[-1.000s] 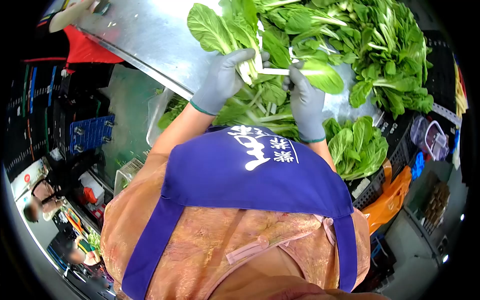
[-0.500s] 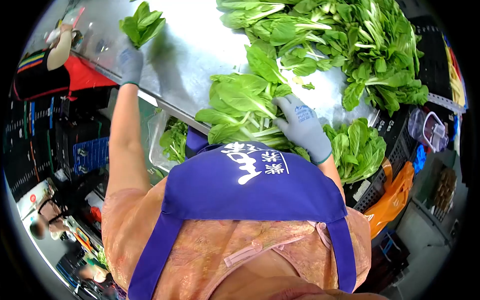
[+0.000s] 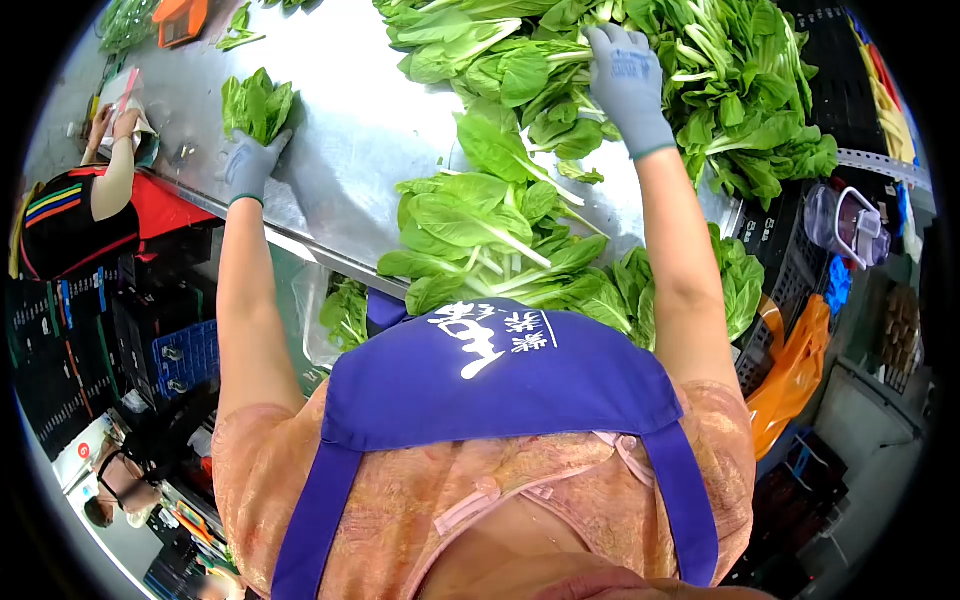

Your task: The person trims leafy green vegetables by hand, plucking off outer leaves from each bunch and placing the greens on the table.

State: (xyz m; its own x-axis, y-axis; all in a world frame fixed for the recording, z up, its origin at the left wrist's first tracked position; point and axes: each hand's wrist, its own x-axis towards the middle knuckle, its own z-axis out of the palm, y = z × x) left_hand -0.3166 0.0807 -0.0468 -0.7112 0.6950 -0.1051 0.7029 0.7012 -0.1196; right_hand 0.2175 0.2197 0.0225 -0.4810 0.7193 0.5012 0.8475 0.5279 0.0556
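Observation:
My left hand point(image 3: 252, 165), in a grey glove, is at the left part of the metal table point(image 3: 340, 110), its fingers apart around the base of a small bunch of greens point(image 3: 257, 106). My right hand point(image 3: 630, 85), also gloved, reaches to the large pile of leafy greens point(image 3: 745, 90); its fingers curl over pale stems at the pile's near left side, and what they grip is partly hidden. Loose greens point(image 3: 480, 225) lie at the table's near edge in front of my apron point(image 3: 500, 385).
A co-worker's hands point(image 3: 115, 125) hold something pale at the far left, near an orange object point(image 3: 181, 20). Right of me are a dark crate point(image 3: 775, 270), an orange bag point(image 3: 795, 375) and a clear plastic container point(image 3: 848, 225). More greens point(image 3: 346, 312) sit below the table edge.
My left hand carried a bunch from the middle to the left of the table, and its fingers have spread. My right hand left the near greens and moved forward to the pile.

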